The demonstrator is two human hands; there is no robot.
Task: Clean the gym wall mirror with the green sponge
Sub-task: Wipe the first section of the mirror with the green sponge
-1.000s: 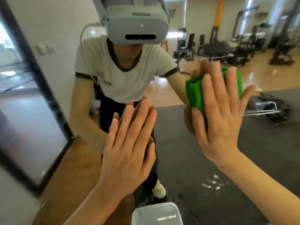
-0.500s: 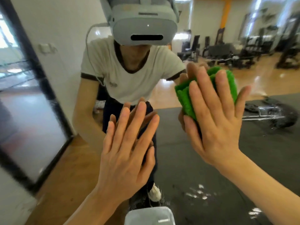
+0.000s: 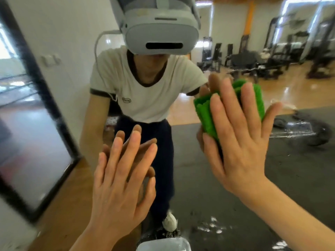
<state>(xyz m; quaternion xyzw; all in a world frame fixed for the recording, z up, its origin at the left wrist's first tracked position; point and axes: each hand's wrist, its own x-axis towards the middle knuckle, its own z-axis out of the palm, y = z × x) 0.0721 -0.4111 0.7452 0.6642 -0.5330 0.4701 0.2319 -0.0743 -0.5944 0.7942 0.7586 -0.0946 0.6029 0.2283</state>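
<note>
Right hand [image 3: 239,153] flat, fingers straight and spread, pressing green sponge [image 3: 204,109] against mirror [image 3: 235,205]; sponge under its fingers. Left hand [image 3: 119,183] flat on glass, holding nothing.

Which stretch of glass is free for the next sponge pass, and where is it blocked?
Free glass: the gap between the left hand and the right hand, and the stretch right of and below the right hand. Crowded: the left hand lies flat on the mirror, and the right hand presses the green sponge against it. The black frame bounds the left side.
</note>
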